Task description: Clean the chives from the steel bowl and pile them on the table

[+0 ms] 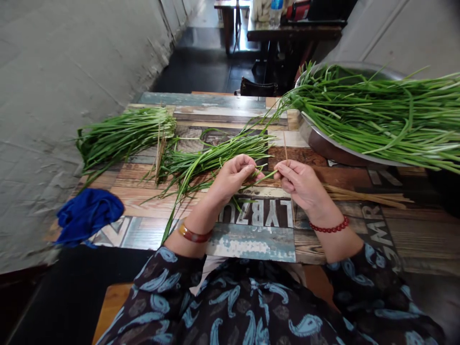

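Note:
Long green chives [215, 155] lie loosely across the middle of the table, their pale ends toward the right. My left hand [235, 175] is closed with its fingertips on a few of the stalks. My right hand [296, 179] pinches the tip of a chive stalk [268, 178] that runs between both hands. A thin bamboo skewer [286, 146] also passes upright through the right hand's fingers, which partly hide it. To the left, a neat bunch of chives [125, 129] lies beside several thin sticks [160, 158].
A metal basin [359, 155] heaped with chives stands at the right. More bamboo skewers [366, 195] lie beyond my right wrist. A blue cloth [89, 213] rests at the table's left edge, near the wall [72, 72]. Another table [294, 32] stands behind, with a bottle [276, 12].

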`<state>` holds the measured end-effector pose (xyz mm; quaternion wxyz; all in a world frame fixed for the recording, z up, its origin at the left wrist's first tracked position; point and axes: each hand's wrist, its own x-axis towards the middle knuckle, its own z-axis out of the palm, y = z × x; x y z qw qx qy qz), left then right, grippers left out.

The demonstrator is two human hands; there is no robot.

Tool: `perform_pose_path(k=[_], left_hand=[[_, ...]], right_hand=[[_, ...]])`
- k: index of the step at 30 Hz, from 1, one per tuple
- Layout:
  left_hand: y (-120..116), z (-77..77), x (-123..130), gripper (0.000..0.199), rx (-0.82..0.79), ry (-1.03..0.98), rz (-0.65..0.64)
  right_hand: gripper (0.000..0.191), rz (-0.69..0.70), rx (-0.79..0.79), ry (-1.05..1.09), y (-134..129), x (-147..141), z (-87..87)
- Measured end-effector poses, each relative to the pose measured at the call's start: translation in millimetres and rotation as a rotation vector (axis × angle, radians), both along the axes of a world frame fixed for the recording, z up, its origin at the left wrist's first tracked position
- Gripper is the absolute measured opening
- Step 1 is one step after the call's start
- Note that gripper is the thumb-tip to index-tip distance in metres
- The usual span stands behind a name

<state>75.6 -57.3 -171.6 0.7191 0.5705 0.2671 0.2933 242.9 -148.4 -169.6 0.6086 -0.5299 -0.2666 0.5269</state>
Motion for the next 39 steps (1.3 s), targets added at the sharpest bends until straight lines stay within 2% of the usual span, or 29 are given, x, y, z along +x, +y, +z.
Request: perform_pose_path(k=[7, 12, 15, 25, 35, 37, 39], left_hand=[[-5.1, 0.8, 1.9, 0.025, -0.014, 0.024, -0.081], [-7.7, 2.8, 1.9, 0.032, -0.061, 0.03, -0.188], [-7.4, 3.2, 1.4, 0.034, -0.088, 0.03, -0.19], [-6.8, 5.6, 3.4, 0.037, -0.106, 0.011, -0.139], [-6.8, 5.0, 3.6, 0.032, -0.038, 0.036, -0.131], [-5.4, 3.7, 2.6, 0.027, 0.023, 0.079, -0.141], [-2.9, 1.4, 0.7, 0.018, 0.155, 0.161, -0.144]], right_hand=[[0.034, 0.043, 0.016, -0.031, 0.8, -6.1, -1.3], [0.035, 0.017, 0.01, -0.047, 1.4, -6.7, -3.6], [0.036, -0.007, 0.009, -0.061, 1.3, -5.5, -3.4], [0.035, 0.066, 0.032, -0.059, 1.4, -7.6, -1.1], [0.034, 0.032, -0.003, -0.096, 2.5, -9.0, -2.6], [0.032, 0.039, 0.0, -0.119, 2.5, -7.9, -3.7], [0.032, 0.022, 0.01, -0.136, 2.1, -4.3, -3.9]])
